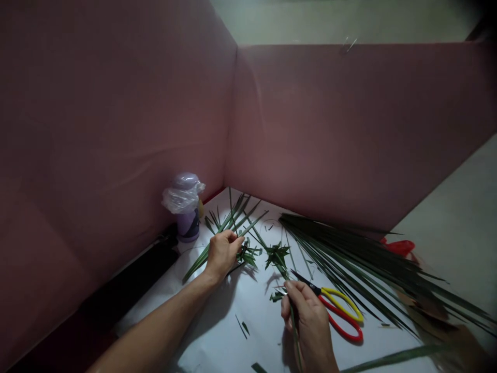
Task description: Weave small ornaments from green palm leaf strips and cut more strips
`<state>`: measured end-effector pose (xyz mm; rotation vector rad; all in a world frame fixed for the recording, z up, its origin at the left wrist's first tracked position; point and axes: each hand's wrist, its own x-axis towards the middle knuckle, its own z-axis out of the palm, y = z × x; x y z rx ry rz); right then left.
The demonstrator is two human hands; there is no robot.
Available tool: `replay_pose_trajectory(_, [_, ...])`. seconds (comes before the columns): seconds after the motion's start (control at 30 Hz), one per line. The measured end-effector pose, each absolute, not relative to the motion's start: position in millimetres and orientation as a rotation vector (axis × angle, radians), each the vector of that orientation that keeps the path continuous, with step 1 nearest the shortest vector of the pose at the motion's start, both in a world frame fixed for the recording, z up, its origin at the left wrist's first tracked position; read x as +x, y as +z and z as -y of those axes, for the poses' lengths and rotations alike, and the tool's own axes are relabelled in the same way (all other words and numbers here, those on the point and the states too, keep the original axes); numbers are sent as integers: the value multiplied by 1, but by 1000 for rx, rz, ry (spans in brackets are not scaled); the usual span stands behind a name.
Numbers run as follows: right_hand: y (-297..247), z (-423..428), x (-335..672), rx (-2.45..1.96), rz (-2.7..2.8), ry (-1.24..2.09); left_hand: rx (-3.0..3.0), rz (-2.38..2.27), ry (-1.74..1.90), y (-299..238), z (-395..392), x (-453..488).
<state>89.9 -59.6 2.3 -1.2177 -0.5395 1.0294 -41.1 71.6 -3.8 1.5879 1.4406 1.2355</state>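
Star (277, 255): atop its stem (295, 331), just ahead of your right hand (310, 318).
Right fingers: closed around that stem.
Left hand (222, 255): fingers pinched together beside the leaf cluster (250, 254), seemingly on a thin strip (232, 212); the light is dim.
Scissors (321, 291): near your right hand, tip towards the star.
Leaves (349, 259): fanned across the counter's (209, 347) right side.
Bottle (188, 220): beyond your left hand, by the pink wall (155, 114).

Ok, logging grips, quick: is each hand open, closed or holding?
Left hand: fingertips together at the leaves; hold can't be told.
Right hand: closed, holding a stem.
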Motion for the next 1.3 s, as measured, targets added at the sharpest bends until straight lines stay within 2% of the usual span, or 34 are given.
replay_pose_trajectory(1.3, [0,65,89,-1311,662,983,1499,-1442,1384,-13,-78,-40])
